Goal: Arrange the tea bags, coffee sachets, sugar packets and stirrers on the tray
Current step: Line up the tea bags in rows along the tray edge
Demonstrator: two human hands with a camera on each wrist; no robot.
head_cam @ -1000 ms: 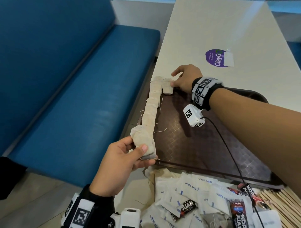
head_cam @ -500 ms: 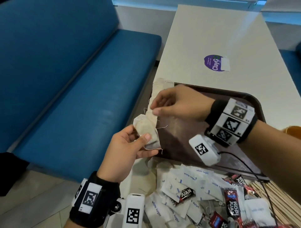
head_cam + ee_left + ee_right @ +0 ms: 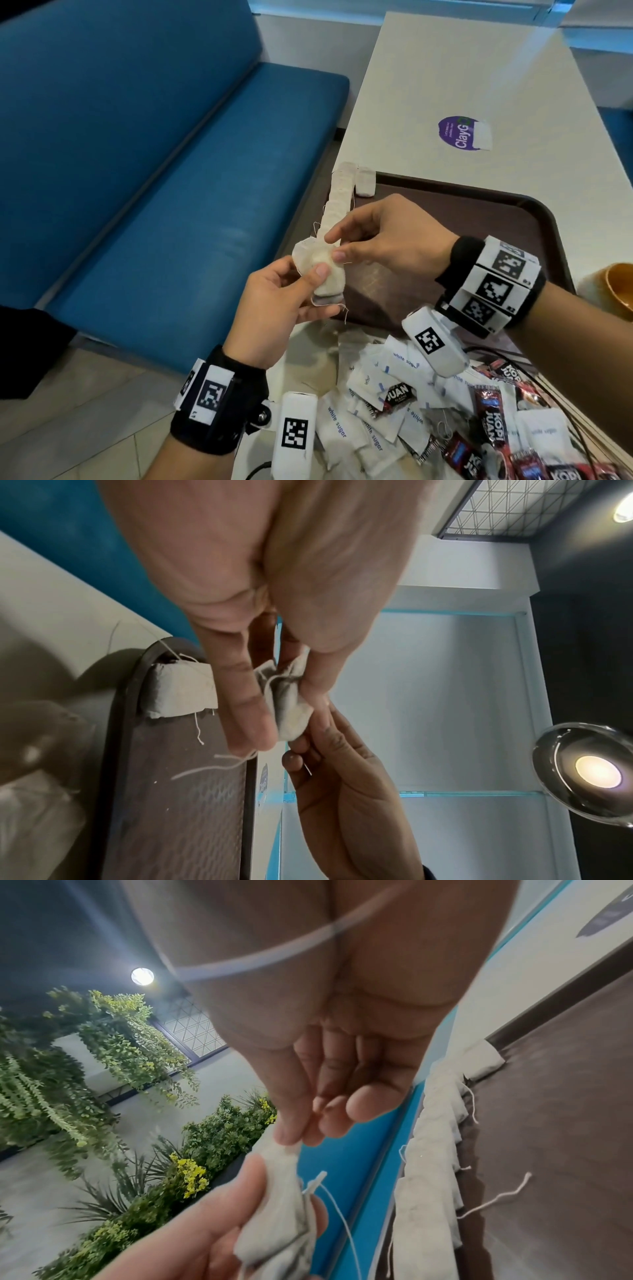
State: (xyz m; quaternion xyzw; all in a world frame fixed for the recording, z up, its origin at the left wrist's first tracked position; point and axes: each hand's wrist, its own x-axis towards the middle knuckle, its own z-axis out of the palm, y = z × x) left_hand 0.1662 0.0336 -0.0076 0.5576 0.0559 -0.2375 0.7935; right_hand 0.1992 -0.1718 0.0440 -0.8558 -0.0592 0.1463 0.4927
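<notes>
My left hand (image 3: 313, 277) grips a small stack of cream tea bags (image 3: 325, 274) over the near-left corner of the brown tray (image 3: 479, 212). My right hand (image 3: 335, 246) pinches the upper edge of the top bag with thumb and forefinger. In the right wrist view its fingertips (image 3: 291, 1137) close on the corner of the tea bag stack (image 3: 274, 1204). The left wrist view shows the tea bag stack (image 3: 287, 704) between thumb and fingers. A row of tea bags (image 3: 337, 198) lines the tray's left edge, and one more tea bag (image 3: 364, 181) lies at the far-left corner.
White sugar packets (image 3: 373, 377) and red-black coffee sachets (image 3: 493, 425) lie heaped on the table in front of the tray. An orange bowl (image 3: 616, 287) stands at the right edge. A blue bench (image 3: 171, 205) runs along the left. A purple sticker (image 3: 462, 132) marks the table beyond.
My right hand left a tea bag at the tray's far-left corner, drew back toward me and now pinches the top bag of the stack. The left hand stayed put.
</notes>
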